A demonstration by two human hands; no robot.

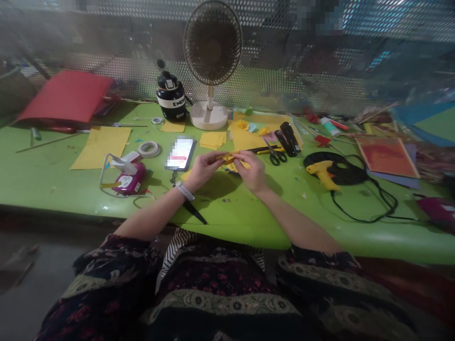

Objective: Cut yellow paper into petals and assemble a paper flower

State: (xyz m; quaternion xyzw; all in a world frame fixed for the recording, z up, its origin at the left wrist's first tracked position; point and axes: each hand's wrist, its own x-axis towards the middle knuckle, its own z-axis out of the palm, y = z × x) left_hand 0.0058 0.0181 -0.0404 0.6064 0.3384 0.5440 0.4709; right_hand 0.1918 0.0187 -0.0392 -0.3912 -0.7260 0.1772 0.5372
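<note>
Both of my hands meet over the middle of the green table, pinching a small folded piece of yellow paper between them. My left hand grips its left end, a white watch at the wrist. At the other end, my right hand closes thumb and fingers on it. Under the hands, more yellow and dark bits show in part; I cannot make out what they are. A phone with a lit screen lies left of my hands. Black-handled scissors and a black stapler lie to the right.
A fan and a dark bottle stand at the back. Yellow paper squares, a tape roll and a purple power adapter lie leftward. Rightward are a yellow glue gun, its looping black cable, and orange paper.
</note>
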